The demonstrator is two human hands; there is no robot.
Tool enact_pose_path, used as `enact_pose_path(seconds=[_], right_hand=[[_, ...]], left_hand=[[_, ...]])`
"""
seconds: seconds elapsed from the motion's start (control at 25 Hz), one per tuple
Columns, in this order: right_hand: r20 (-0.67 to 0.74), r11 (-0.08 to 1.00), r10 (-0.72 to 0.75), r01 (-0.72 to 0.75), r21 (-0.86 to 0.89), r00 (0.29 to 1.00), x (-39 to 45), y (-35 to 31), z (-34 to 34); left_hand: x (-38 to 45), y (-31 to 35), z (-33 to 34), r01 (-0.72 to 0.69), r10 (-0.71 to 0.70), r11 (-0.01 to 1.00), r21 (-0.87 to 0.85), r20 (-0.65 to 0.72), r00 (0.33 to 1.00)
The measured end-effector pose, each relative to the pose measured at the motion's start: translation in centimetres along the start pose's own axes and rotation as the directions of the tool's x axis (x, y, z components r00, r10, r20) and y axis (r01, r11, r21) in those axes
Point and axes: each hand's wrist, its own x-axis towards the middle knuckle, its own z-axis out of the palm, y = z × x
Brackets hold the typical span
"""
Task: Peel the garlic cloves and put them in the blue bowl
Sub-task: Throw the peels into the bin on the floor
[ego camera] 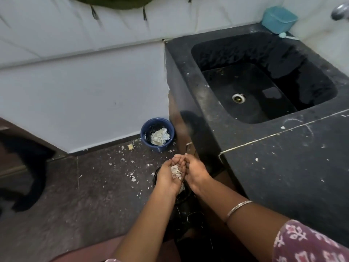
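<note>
Both hands were held together low over the floor, beside the front wall of the dark stone counter. The left hand lay palm up, cupped, cradling a small heap of papery garlic skins; whether any clove lay among them could not be told. The right hand pressed against its side, fingers curled over the heap, but whether it pinched anything was hidden. Beneath the hands sat a dark container, mostly covered by them.

The blue bowl stood on the floor against the white wall, just beside the counter's near corner, holding a pale pile, too blurred to tell cloves from skin. White flakes littered the floor around the bowl and the hands.

Judging by this, peeling looked far along, perhaps finished, with gathering the scraps the step in hand. No unpeeled garlic was visible.
</note>
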Motion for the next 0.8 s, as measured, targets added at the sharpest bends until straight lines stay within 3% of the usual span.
enact_pose_path(seconds=[0.4, 0.64, 0.8], right_hand=[[-0.162, 0.985, 0.164, -0.153, 0.077, 0.973, 10.3, 6.0, -1.7], [-0.197, 0.973, 0.226, -0.233, -0.011, 0.954, 15.7, 9.5, -3.0], [-0.231, 0.949, 0.233, -0.272, -0.156, 0.945, 18.5, 10.9, -3.3]], left_hand=[[9.9, -2.8, -3.6, -0.066, 0.059, 0.997, -0.028, -0.197, 0.979], [13.9, -3.5, -5.1, -0.02, 0.015, 1.0, -0.016, -0.293, 0.956], [16.3, -3.7, -6.0, 0.038, 0.003, 0.992, 0.121, -0.322, 0.947]])
